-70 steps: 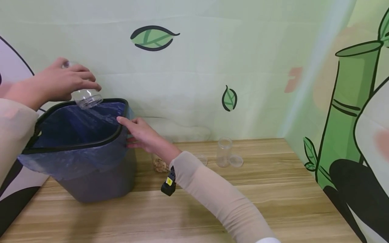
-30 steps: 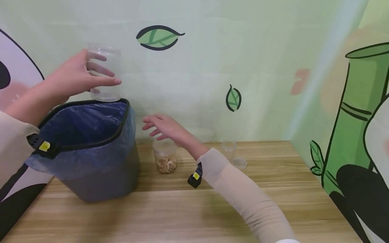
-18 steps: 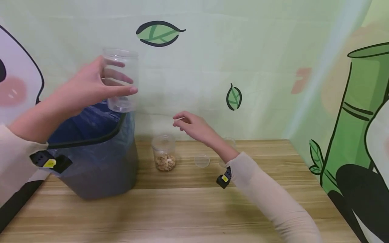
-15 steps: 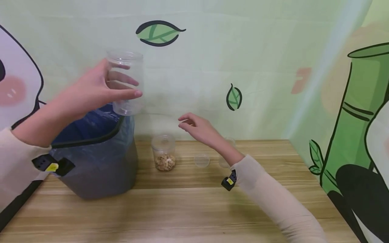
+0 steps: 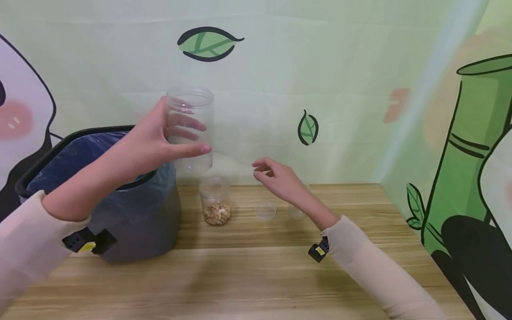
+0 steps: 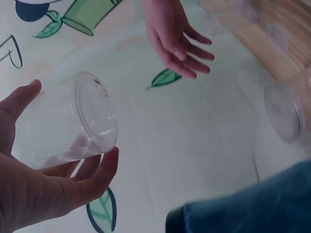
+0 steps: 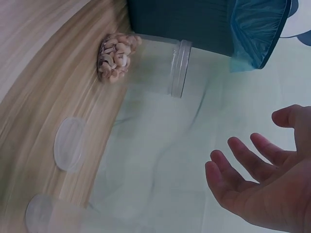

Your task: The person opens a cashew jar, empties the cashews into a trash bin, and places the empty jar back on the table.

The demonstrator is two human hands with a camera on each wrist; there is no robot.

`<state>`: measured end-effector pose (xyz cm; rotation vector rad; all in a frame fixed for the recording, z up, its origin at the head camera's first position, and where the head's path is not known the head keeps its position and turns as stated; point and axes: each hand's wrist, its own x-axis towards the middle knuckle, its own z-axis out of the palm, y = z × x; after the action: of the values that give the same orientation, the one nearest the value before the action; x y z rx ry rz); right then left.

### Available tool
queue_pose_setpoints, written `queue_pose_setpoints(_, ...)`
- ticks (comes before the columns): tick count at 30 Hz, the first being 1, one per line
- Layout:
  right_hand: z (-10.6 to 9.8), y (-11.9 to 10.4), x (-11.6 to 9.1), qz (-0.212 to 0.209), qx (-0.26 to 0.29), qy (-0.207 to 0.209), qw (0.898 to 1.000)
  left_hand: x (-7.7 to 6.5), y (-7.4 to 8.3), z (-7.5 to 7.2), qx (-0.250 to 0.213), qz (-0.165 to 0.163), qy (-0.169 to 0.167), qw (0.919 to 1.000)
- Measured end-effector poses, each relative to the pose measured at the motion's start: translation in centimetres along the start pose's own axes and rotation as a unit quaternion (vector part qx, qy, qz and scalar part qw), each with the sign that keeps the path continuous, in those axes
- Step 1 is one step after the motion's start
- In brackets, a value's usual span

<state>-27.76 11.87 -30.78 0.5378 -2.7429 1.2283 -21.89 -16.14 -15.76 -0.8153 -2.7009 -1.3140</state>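
A clear jar (image 5: 191,95) stands upright in my left hand (image 5: 154,142), raised beside the bin's right edge. Thumb and fingers curl round its side. In the left wrist view, reddish-brown specks dot the base of this jar (image 6: 58,116). My right hand (image 5: 278,178) hovers above the table with fingers loosely bent; nothing is in it in the right wrist view. Below and left of that hand, a jar part-filled with nuts (image 5: 216,212) sits on the table. A clear flat lid (image 5: 266,211) lies to the right of the nut jar.
A grey bin (image 5: 140,226) with a blue bag liner (image 5: 68,164) and black rim stands at left, close to the nut jar. Another clear jar (image 5: 296,212) is partly hidden behind my right forearm. A printed cloth wall (image 5: 248,80) rises behind the wooden table (image 5: 248,275).
My left hand has turned the jar from tipped over the bin to upright, and moved it right, then lower. My right hand has left the bin's edge and moved right.
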Motion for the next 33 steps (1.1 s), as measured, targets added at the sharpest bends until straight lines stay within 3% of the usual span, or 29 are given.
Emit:
queue_pose_setpoints(10,-0.2,1.2,-1.3,-0.012,-0.012,0.005,1.000,-0.8,-0.5,2.6,-0.004,0.012,0.007,0.9999)
queue_pose_setpoints(16,-0.2,1.5,-1.7,-0.015,-0.019,0.008,1.000,-1.1,-1.3,4.1,-0.011,0.010,-0.009,0.9999)
queue_pose_setpoints(33,0.3,3.2,-2.2,-0.016,-0.023,0.014,0.999,-0.3,-4.7,8.2,-0.046,0.059,-0.020,0.9970)
